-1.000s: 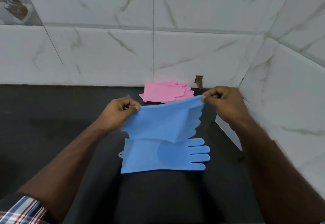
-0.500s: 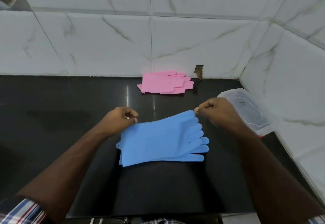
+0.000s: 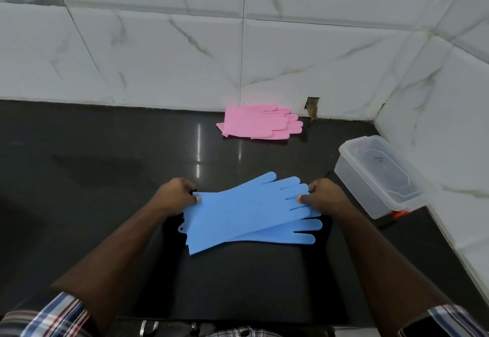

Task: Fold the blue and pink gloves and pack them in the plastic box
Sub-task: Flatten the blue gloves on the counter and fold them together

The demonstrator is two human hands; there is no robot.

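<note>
Two blue gloves lie stacked on the black counter, the upper one slightly askew over the lower, fingers pointing right. My left hand pinches the cuff end of the upper glove. Its finger end is pinched by my right hand. The pink gloves lie stacked flat near the back wall. A clear plastic box with its lid on stands to the right, by the side wall.
White marble-look tiled walls close off the back and right of the counter. A small hole in the tile sits just right of the pink gloves. The counter's front edge runs below my forearms.
The upper blue glove, held up in the air a second ago, has been lowered onto the lower blue glove. Both hands came down with it and still hold its ends.
</note>
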